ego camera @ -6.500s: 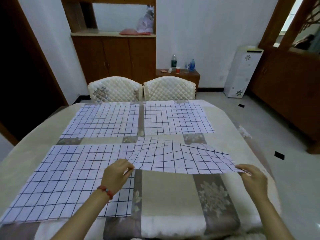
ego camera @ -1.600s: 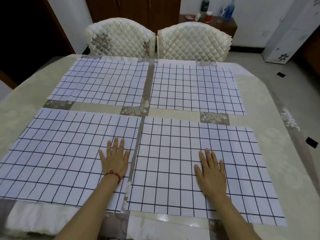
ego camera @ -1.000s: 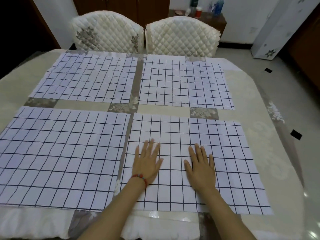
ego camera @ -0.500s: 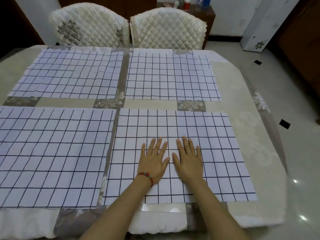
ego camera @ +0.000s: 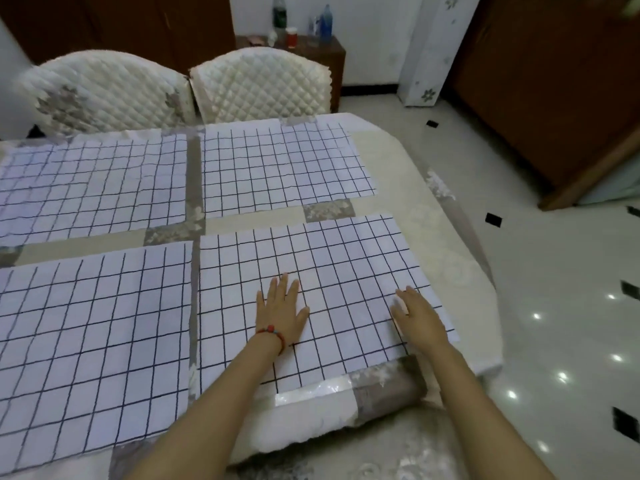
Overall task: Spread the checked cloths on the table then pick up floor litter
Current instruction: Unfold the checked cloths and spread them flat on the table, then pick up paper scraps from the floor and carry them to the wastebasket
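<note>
My left hand (ego camera: 281, 311) lies flat and open, palm down, fingers a little spread, on the near right checked cloth (ego camera: 311, 292), about at its middle. A red bead bracelet (ego camera: 272, 332) sits on that wrist. My right hand (ego camera: 417, 315) is also open, palm down and gripping nothing, pressing on the same cloth close to its right edge; its fingertips are blurred.

Four checked cloths are spread on the bench (ego camera: 446, 258), two by two, each white with a dark grid. The near left cloth (ego camera: 93, 344) lies just beside the one under my hands, with a narrow strip of the bench cover showing between them. The far left cloth (ego camera: 90, 188) and the far right cloth (ego camera: 280, 171) lie beyond, apart from the near pair. All four look flat, with slight ripples in the far ones.

On the tiled floor (ego camera: 554, 306) to the right are small dark pieces; I cannot tell litter from tile inlay
</note>
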